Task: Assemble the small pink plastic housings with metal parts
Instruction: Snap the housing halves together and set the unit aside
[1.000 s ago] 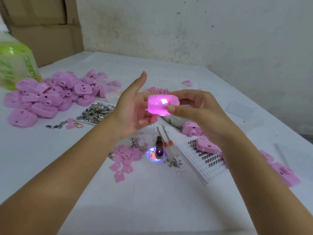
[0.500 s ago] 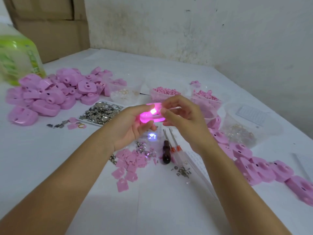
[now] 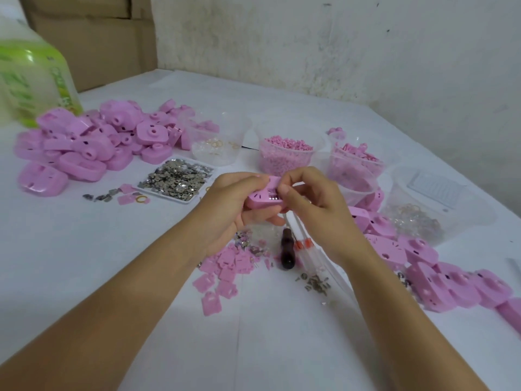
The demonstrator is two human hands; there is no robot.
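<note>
A small pink housing [image 3: 260, 199] is held between both hands above the middle of the table. My left hand [image 3: 234, 210] grips it from the left and below, fingers curled under it. My right hand [image 3: 313, 204] pinches its right end, thumb on top beside a small metal part set in the housing. The housing is unlit. A white tray of metal parts [image 3: 176, 179] lies just left of the hands. Small pink plates [image 3: 225, 266] and loose metal bits [image 3: 314, 282] lie below the hands.
A pile of pink housings [image 3: 93, 148] sits at the left, another row [image 3: 439, 275] at the right. Clear tubs of pink pieces [image 3: 287, 153] and rings [image 3: 217, 143] stand behind. A dark-handled tool [image 3: 287, 251] lies under the hands. A green bottle [image 3: 33, 77] is far left.
The hands lowered the housing toward the table, and its glowing light went out. The view tilted down, showing more of the tubs and the right-hand row.
</note>
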